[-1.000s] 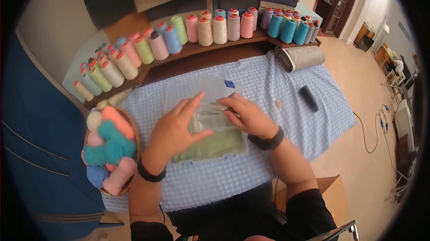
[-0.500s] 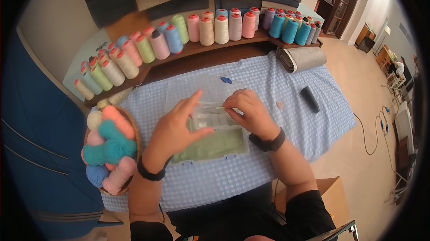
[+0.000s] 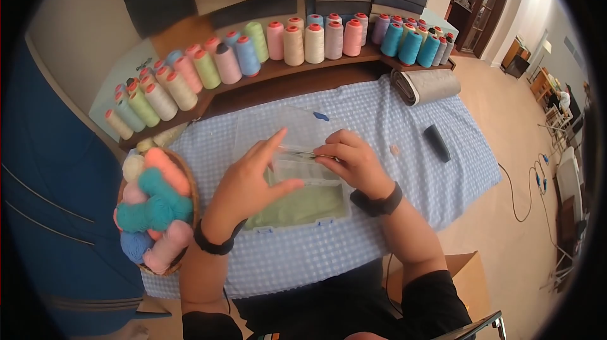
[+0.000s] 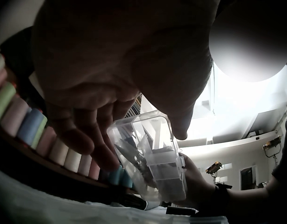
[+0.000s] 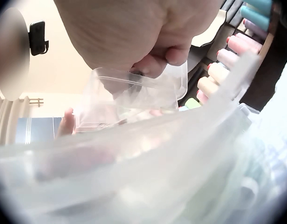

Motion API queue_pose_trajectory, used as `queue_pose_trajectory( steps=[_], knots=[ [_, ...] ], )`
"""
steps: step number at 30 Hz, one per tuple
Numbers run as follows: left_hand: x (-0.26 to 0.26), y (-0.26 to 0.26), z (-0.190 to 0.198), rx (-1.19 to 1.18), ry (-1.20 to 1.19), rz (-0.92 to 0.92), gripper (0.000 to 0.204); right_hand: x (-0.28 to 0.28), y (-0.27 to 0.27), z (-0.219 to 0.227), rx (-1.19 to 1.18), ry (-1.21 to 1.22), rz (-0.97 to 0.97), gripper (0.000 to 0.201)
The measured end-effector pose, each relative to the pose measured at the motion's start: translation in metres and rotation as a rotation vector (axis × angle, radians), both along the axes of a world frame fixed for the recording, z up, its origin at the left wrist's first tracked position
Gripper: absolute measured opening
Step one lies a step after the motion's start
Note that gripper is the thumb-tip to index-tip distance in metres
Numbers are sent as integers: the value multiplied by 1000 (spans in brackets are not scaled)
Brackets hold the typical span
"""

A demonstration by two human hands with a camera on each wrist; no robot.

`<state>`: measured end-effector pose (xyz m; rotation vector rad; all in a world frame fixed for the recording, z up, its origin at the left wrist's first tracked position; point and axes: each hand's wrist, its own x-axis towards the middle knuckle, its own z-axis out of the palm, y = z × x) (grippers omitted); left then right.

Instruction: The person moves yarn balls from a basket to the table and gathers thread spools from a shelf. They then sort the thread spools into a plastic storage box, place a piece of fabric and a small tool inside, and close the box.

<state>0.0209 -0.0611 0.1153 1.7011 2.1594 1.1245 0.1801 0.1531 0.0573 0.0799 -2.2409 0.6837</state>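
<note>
Your right hand (image 3: 357,164) had edged nearer, pinching a thin metal tool (image 3: 306,154); your left hand (image 3: 240,189) spread open. A loosened pinch risked dropping it into the clear box (image 3: 294,225).

One end of the slim metal tool (image 3: 302,154) is lost in the right hand (image 3: 355,162), and the foreground plastic (image 5: 111,163) is super blurry.

Left hand (image 3: 243,182) spread, thumb (image 3: 288,187) apart from its fingers (image 3: 270,145); right hand (image 3: 355,162) curled in a pinch.
</note>
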Motion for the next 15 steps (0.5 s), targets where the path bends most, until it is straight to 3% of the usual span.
queue_pose_trajectory(
  steps=[7, 15],
  knots=[
    [1, 2, -3, -23, -3, 26, 89, -1, 6, -1, 56, -38, 62, 17],
    [-3, 2, -7, -33, 24, 21, 92, 2, 8, 7, -118, -156, 170, 13]
  ],
)
